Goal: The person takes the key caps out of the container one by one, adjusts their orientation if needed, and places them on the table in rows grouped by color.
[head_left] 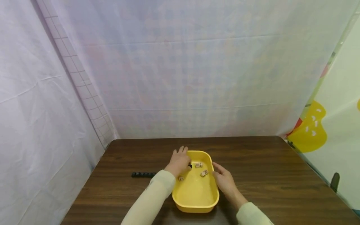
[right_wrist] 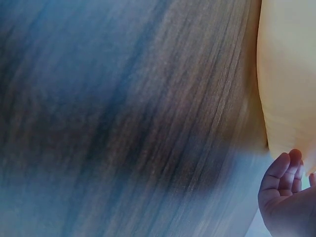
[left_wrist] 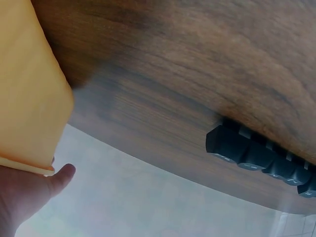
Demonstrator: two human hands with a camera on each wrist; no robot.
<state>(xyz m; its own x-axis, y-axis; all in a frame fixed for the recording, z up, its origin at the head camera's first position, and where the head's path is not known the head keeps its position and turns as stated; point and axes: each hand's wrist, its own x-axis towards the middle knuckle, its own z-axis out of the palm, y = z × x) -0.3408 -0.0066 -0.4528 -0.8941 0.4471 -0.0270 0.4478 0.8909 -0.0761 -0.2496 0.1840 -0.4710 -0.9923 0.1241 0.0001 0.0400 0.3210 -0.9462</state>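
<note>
A yellow plastic basin (head_left: 195, 207) stands on the table. My left hand (head_left: 179, 162) reaches over its left rim, the far fingers spread outward past the edge. A small black piece (head_left: 190, 166) shows inside, right at this hand's fingertips; I cannot tell whether they pinch it. My right hand (head_left: 223, 179) holds the right rim, its fingertips (right_wrist: 282, 160) against the outer wall. Three small beige blocks with dark markings lie in the basin: two toward the far right, such as this beige block (head_left: 204, 172), and one beside the left wrist.
Left of the basin, a row of black keycaps (left_wrist: 261, 158) with pale lettering lies on the brown wood-grain table (head_left: 261, 178); my left sleeve (head_left: 152, 195) hides its near end in the head view. Pale curtains (head_left: 191, 68) hang behind the table and at the left.
</note>
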